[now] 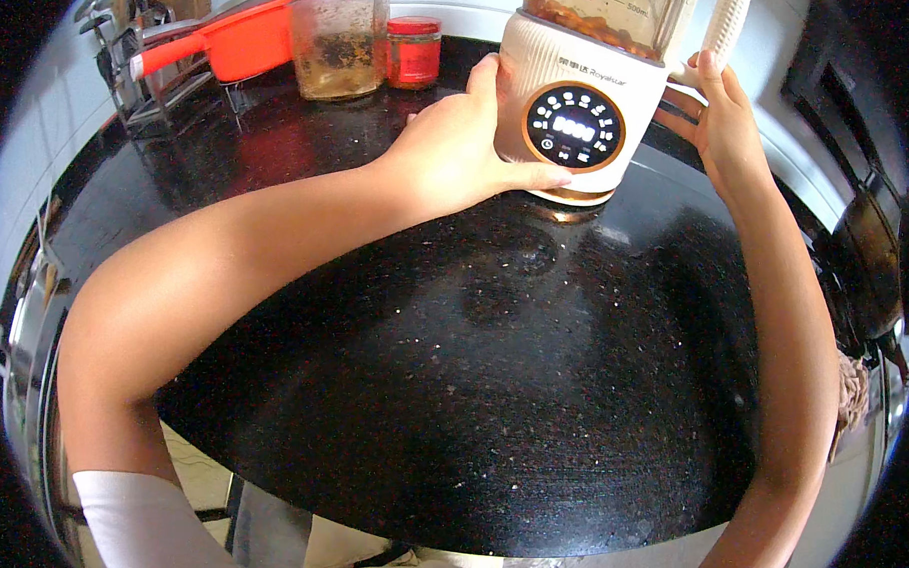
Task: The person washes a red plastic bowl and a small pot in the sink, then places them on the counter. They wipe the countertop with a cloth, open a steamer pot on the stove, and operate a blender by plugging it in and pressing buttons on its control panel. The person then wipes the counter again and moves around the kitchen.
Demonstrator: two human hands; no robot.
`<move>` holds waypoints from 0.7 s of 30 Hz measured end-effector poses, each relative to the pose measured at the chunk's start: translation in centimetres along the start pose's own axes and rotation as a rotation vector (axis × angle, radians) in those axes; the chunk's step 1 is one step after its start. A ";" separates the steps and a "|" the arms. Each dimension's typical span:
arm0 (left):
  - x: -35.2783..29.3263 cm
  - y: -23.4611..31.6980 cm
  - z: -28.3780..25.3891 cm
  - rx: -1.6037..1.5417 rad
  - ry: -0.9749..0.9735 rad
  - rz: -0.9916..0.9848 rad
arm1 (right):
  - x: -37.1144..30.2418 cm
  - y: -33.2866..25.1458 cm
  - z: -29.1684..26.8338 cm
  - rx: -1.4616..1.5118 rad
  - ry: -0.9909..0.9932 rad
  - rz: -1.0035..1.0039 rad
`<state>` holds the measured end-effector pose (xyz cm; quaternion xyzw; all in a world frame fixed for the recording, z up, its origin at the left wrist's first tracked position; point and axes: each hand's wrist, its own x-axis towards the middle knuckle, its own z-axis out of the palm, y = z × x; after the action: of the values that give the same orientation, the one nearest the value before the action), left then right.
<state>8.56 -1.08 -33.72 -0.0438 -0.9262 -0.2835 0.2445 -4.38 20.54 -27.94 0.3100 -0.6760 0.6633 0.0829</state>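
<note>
A cream blender (636, 98) with a ribbed base stands tilted in view at the back of the black counter. Its round dark panel (573, 127) with a copper-coloured rim is lit. The clear jug (605, 16) on top holds brownish-orange pieces in its bottom. My left hand (459, 139) grips the base's left side, thumb stretched across the front just below the panel, other fingers partly hidden behind it. On the far side my right hand (714, 115) holds the base's right edge, its thumb up beside the lower end of the white jug handle (731, 19).
Left of the blender stand a red-lidded jar (413, 53) and a larger clear container (341, 48) with dark contents. An orange-red pan (249, 43) rests on a metal rack (127, 70). Crumbs dot the black counter (458, 384). Dark pans (867, 260) hang at the right.
</note>
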 end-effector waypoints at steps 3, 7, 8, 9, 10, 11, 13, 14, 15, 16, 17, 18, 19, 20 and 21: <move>0.1 -1.6 0.1 -0.102 -0.006 0.089 | 0.1 0.2 0.0 -0.002 0.024 -0.007; 0.4 -2.5 -0.1 -0.192 -0.026 0.122 | 0.2 0.3 0.1 -0.003 0.019 -0.005; 0.5 -2.4 -0.2 -0.200 -0.032 0.107 | 0.3 0.3 0.0 0.003 0.011 0.003; 0.4 -2.4 -0.2 -0.215 -0.037 0.104 | 0.3 0.4 -0.2 0.010 0.002 0.010; 0.4 -2.2 -0.2 -0.230 -0.041 0.101 | 0.4 0.5 -0.3 0.016 -0.007 0.018; 0.4 -2.1 -0.3 -0.241 -0.043 0.098 | 0.4 0.4 -0.2 0.005 -0.007 0.015; 0.5 -2.2 -0.2 -0.218 -0.028 0.083 | 0.2 0.2 -0.1 -0.017 -0.007 0.007; 0.6 -2.3 -0.1 -0.208 -0.022 0.075 | 0.2 0.2 -0.1 -0.011 -0.004 0.011; 0.7 -2.3 0.0 -0.202 -0.016 0.072 | 0.3 0.3 -0.2 -0.005 -0.001 0.015; 0.8 -2.3 0.0 -0.196 -0.011 0.069 | 0.3 0.3 -0.1 0.001 0.003 0.018; 0.8 -2.3 0.0 -0.190 -0.006 0.064 | 0.2 0.2 0.0 -0.004 0.004 0.020; 0.8 -2.3 0.0 -0.184 0.000 0.069 | 0.1 0.1 0.1 -0.008 0.006 0.022; 0.7 -2.3 0.0 -0.179 0.007 0.074 | 0.0 -0.1 0.2 -0.012 0.008 0.023; 0.8 -2.4 0.1 -0.174 0.011 0.080 | 0.0 -0.1 0.2 -0.012 0.012 0.025; 0.8 -2.4 0.1 -0.170 0.015 0.077 | 0.0 -0.1 0.3 -0.012 0.015 0.028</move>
<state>7.25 -3.02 -34.61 -0.0978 -0.8947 -0.3517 0.2574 -4.22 20.32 -27.89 0.2950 -0.6835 0.6628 0.0808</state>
